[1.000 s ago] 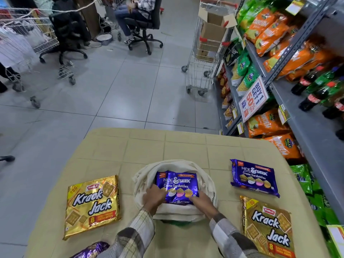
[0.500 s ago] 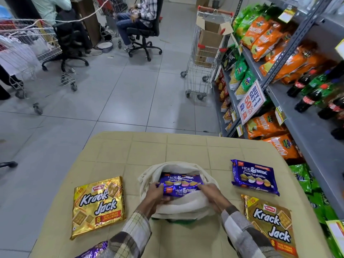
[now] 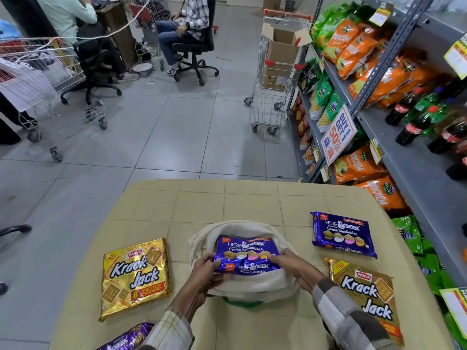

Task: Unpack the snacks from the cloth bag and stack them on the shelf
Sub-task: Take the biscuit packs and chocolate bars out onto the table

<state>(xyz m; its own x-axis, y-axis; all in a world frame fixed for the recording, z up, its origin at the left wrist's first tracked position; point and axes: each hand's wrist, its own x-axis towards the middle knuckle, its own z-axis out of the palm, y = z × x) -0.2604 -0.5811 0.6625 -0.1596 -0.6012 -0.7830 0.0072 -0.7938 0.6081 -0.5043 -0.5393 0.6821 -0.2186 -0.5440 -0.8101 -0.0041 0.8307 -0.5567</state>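
Both hands grip one purple Hide & Seek pack at the mouth of the cloth bag on the desk: the left hand pinches its near left corner, the right hand its right end. The glossy wrapper could slip, or the limp cloth could snag it and drag along (nothing pins the bag down). Whatever lies deeper in the bag is hidden; another purple pack is cut off at the bottom edge.
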